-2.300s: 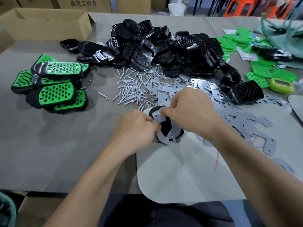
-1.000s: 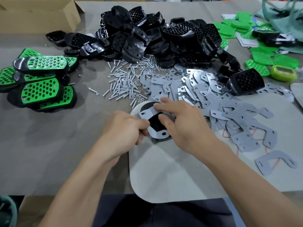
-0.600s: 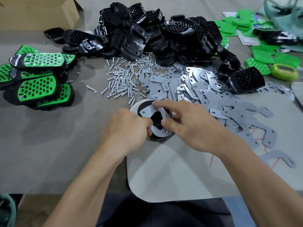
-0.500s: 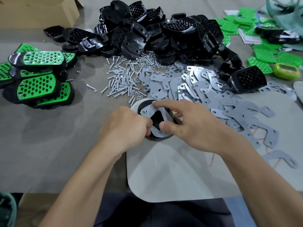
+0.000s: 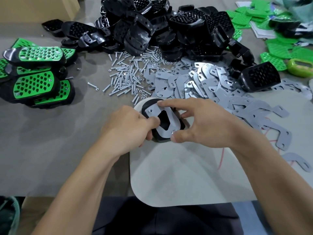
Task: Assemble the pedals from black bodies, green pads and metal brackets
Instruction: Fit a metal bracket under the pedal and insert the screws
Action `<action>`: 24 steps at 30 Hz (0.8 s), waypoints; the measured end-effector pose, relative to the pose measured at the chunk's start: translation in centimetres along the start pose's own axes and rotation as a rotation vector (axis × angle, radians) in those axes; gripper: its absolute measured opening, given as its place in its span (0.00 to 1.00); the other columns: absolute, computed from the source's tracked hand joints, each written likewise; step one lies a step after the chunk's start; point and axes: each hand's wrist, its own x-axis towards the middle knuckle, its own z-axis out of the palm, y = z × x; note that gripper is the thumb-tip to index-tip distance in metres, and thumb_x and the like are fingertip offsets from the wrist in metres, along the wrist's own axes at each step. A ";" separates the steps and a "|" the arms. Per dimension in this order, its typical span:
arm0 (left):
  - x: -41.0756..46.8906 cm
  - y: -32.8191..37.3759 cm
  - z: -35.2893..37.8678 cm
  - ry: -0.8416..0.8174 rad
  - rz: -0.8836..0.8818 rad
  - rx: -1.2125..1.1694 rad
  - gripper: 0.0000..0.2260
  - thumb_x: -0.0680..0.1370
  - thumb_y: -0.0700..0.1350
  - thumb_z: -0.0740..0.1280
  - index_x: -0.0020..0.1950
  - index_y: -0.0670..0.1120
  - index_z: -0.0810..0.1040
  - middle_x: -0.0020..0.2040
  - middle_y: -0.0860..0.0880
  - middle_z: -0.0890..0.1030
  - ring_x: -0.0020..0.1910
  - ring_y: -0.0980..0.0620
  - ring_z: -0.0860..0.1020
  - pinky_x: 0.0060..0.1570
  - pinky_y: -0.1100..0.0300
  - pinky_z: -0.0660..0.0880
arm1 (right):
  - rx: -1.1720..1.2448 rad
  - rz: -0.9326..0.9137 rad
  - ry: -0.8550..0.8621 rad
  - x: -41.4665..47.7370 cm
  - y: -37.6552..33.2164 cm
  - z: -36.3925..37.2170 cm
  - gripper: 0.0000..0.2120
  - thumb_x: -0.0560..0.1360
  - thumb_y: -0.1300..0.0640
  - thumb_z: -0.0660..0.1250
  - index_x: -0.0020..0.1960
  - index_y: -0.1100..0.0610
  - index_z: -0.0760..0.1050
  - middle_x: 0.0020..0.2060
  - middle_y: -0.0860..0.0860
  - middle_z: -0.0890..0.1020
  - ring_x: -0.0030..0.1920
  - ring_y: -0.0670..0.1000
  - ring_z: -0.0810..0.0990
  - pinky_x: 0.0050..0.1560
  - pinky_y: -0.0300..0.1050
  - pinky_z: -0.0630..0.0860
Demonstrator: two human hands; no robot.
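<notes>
A black pedal body [image 5: 181, 126] lies underside up on the pale mat [image 5: 177, 175], with a grey metal bracket [image 5: 165, 131] laid on it. My left hand [image 5: 128, 128] grips the body's left side, thumb on the bracket. My right hand [image 5: 199, 122] spans the bracket, index fingertip on its far end and thumb at its near end beside a screw head. A heap of black bodies [image 5: 169, 29] fills the back. Loose brackets [image 5: 203, 85] spread to the right. Green pads [image 5: 277, 50] lie at the far right.
Finished green-and-black pedals [image 5: 37, 78] are stacked at the left. Screws and nuts [image 5: 127, 78] lie scattered just beyond my hands. One black body [image 5: 260, 77] sits apart at the right. A cardboard box [image 5: 39, 7] stands at the back left.
The bracket has been turned and settled onto the body. My right hand has opened out from a bunched grip, its index finger and thumb now at the bracket's two ends.
</notes>
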 end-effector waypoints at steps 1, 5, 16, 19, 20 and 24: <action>-0.1 -0.3 0.2 0.073 0.034 0.042 0.16 0.71 0.61 0.71 0.29 0.52 0.82 0.22 0.54 0.76 0.22 0.55 0.71 0.31 0.59 0.69 | 0.028 0.002 -0.005 0.1 0.1 -0.1 0.38 0.64 0.48 0.81 0.68 0.27 0.69 0.60 0.30 0.78 0.53 0.24 0.74 0.47 0.18 0.69; -1.6 -1.3 1.9 0.528 0.262 0.035 0.18 0.65 0.61 0.79 0.40 0.54 0.74 0.35 0.59 0.76 0.37 0.58 0.73 0.34 0.69 0.65 | 0.057 -0.003 -0.006 0.4 -0.1 -0.3 0.38 0.62 0.50 0.83 0.66 0.28 0.72 0.59 0.31 0.79 0.49 0.24 0.76 0.44 0.17 0.68; -0.1 -2.5 2.1 0.532 0.273 -0.140 0.22 0.75 0.52 0.76 0.69 0.55 0.80 0.63 0.54 0.83 0.62 0.55 0.79 0.62 0.62 0.71 | -0.022 0.052 0.311 2.4 -2.0 2.7 0.40 0.56 0.39 0.83 0.67 0.36 0.76 0.32 0.27 0.76 0.39 0.28 0.75 0.36 0.22 0.68; -0.2 -2.6 2.2 0.590 0.333 -0.084 0.19 0.75 0.53 0.71 0.65 0.49 0.84 0.63 0.52 0.84 0.63 0.54 0.78 0.61 0.69 0.65 | -0.072 0.047 0.332 2.9 -2.4 3.0 0.40 0.57 0.38 0.82 0.68 0.37 0.76 0.33 0.33 0.71 0.42 0.39 0.76 0.39 0.28 0.68; -0.2 -2.6 2.3 0.570 0.348 -0.071 0.20 0.75 0.53 0.70 0.65 0.48 0.84 0.64 0.51 0.84 0.65 0.54 0.77 0.63 0.70 0.64 | -0.062 0.049 0.332 3.0 -2.3 3.0 0.40 0.57 0.38 0.82 0.68 0.36 0.76 0.32 0.33 0.72 0.43 0.39 0.77 0.38 0.27 0.68; 0.2 -3.2 2.3 0.524 0.412 -0.029 0.21 0.77 0.52 0.68 0.68 0.46 0.82 0.69 0.51 0.80 0.70 0.55 0.72 0.65 0.76 0.59 | -0.015 0.067 0.266 2.6 -1.8 2.4 0.41 0.56 0.38 0.82 0.67 0.31 0.73 0.37 0.38 0.79 0.47 0.30 0.75 0.41 0.27 0.71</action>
